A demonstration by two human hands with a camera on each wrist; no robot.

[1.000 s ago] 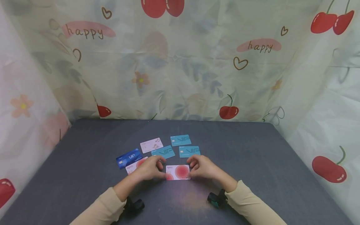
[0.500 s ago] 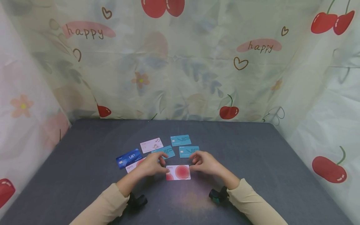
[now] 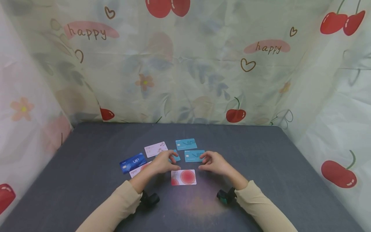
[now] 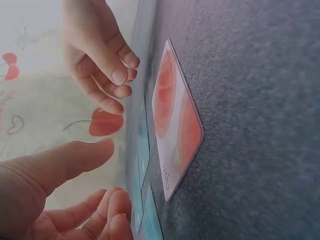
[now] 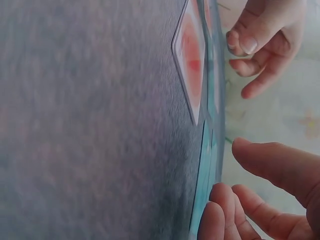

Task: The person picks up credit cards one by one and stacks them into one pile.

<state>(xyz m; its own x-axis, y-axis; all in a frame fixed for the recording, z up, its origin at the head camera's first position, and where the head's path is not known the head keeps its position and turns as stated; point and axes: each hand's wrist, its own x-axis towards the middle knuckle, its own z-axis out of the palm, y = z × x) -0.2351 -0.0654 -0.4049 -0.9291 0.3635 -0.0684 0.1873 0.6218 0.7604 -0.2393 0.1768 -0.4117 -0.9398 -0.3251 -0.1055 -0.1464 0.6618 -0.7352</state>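
A white card with red circles point(image 3: 185, 177) lies flat on the table, between and a little nearer than my hands. My left hand point(image 3: 163, 162) hovers at its upper left with loosely bent fingers, holding nothing. At its upper right, my right hand point(image 3: 215, 163) is held the same way, thumb apart from the fingers. The left wrist view shows a gap between the left thumb and the card point(image 4: 175, 122). Behind the left hand, a teal card point(image 3: 177, 157) is partly covered. A second teal card point(image 3: 192, 156) reaches toward the right fingertips.
Another teal card point(image 3: 186, 144) lies farther back. To the left are a pale pink card point(image 3: 155, 149), a blue card point(image 3: 133, 163) and a second red-circled card point(image 3: 137, 170), partly hidden by the left hand. Beyond the dark table point(image 3: 261, 154) hangs a cherry-patterned cloth point(image 3: 197, 90).
Both hands have let go of the red-circled card and drawn away from its sides, moving up and farther back. The left hand has also shifted right. The card stays in place.
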